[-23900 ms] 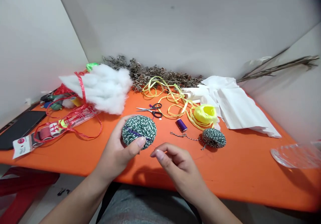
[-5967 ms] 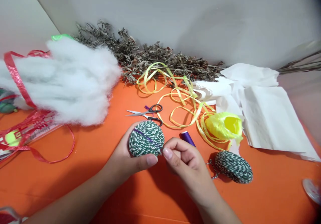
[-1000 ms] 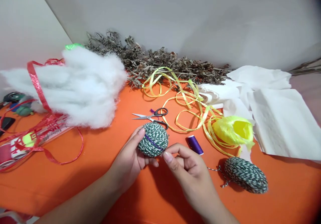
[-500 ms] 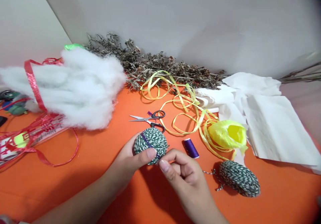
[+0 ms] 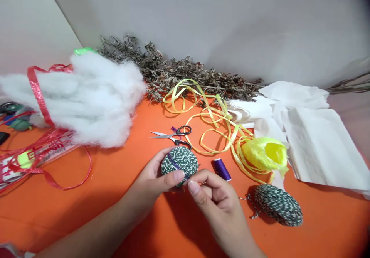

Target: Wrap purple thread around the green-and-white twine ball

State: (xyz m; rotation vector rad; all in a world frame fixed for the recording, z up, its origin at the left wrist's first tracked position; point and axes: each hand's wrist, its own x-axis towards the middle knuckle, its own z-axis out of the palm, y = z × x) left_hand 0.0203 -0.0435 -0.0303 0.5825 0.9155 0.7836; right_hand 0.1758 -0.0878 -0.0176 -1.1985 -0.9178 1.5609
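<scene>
My left hand (image 5: 157, 177) is closed around a ball of green-and-white twisted yarn (image 5: 182, 161), thumb pressed on its front. A purple thread (image 5: 173, 161) crosses the ball. At the ball's lower right, my right hand (image 5: 215, 198) pinches with thumb and forefinger where the thread runs; the thread's end is too small to make out. Just beyond the ball lie scissors (image 5: 172, 136) with black handles, blades pointing left. A spool of purple thread (image 5: 221, 169) rests behind my right hand. A second ball of the same yarn (image 5: 279, 206) lies farther right, with a loose strand.
White stuffing (image 5: 98, 96) and red plastic ribbon (image 5: 37, 88) fill the left side of the orange table (image 5: 112, 181). Dried stems (image 5: 173, 67) line the wall. Yellow ribbon (image 5: 214, 150) loops from a yellow roll (image 5: 261, 154); white sheets (image 5: 323, 146) lie at right.
Both hands and the yarn ball sit slightly farther right in view, and the ball has turned a little. The grip of each hand looks the same.
</scene>
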